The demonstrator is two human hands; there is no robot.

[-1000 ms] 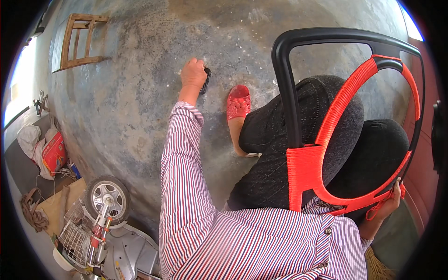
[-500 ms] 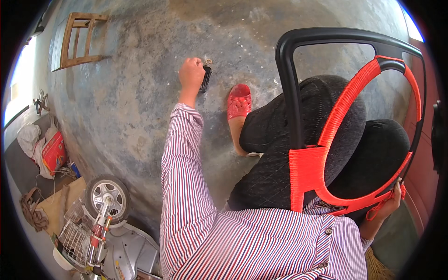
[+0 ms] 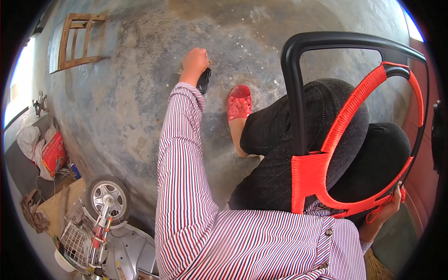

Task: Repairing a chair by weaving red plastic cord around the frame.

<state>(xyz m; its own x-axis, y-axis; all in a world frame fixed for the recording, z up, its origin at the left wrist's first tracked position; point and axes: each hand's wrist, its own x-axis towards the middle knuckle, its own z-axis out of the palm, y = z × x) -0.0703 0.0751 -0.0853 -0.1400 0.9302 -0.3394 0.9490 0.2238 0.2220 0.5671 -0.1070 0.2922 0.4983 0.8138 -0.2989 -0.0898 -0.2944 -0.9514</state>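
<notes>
A black frame (image 3: pixel 295 98) is held over the lap, and black trousers (image 3: pixel 268 128) are seen through its openings. Red cord (image 3: pixel 310 177) is wound closely around most of the rounded inner loop and around the lower left corner, while the top and upper left side are left bare, as is a short stretch at the loop's top. The lower right end of the frame is gripped by the right hand (image 3: pixel 391 206), its thumb pressed to the edge, with a loose strand of cord hanging beside it. The left hand (image 3: pixel 195 60) is stretched forward, well apart from the frame, with its fingers curled down toward the concrete floor (image 3: pixel 126 93); whether anything is pinched in them cannot be told. A small tan thing is partly hidden just beside its knuckles, and a black object (image 3: pixel 204 81) is seen beside the wrist; whether it is touched cannot be told. A red slipper (image 3: pixel 240 102) is worn on one foot. At the lower left, a scooter (image 3: pixel 128 252) is seen with its front wheel (image 3: pixel 99 193) and a wire basket (image 3: pixel 74 238).
</notes>
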